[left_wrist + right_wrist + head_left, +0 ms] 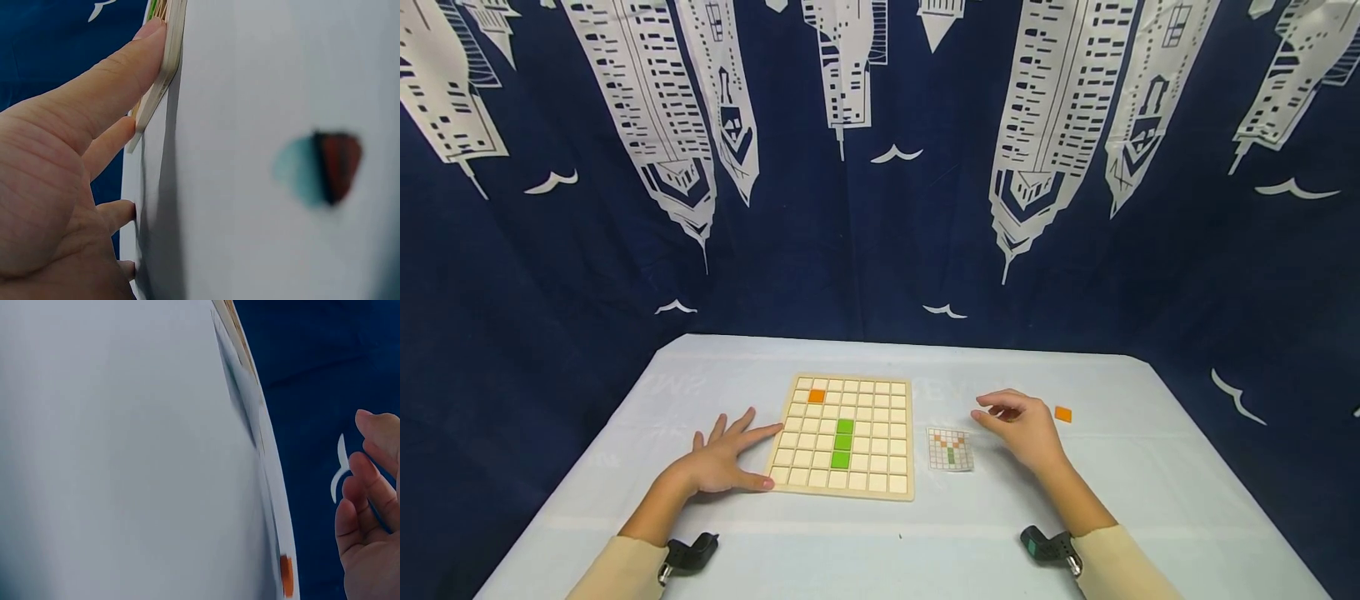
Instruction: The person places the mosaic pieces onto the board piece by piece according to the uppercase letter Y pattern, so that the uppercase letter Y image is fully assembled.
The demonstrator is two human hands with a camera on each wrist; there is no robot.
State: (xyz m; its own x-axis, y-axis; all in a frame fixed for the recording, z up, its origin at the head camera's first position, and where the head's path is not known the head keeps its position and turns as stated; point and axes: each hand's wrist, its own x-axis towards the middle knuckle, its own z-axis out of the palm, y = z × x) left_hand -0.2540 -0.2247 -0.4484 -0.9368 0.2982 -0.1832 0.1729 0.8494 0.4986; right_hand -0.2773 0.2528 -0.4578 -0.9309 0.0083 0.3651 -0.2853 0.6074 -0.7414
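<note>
A wooden grid board (912, 433) with cream squares lies on the table. It holds one orange tile (817, 396) near its far left corner and a column of three green tiles (843, 442) around the middle. My left hand (722, 460) is spread beside the board, with thumb and index finger touching its left edge; the left wrist view shows the thumb (119, 72) against the rim. Above the table, right of a small pattern card (951, 450), hovers my right hand (1022, 427), fingers loosely bent. Nothing shows between them in the right wrist view.
A loose orange tile (1063, 414) lies on the white table (970, 542), just right of my right hand. Behind the table hangs a dark blue cloth (850, 250) printed with white buildings and birds. Black wrist devices (692, 552) sit at both sleeves.
</note>
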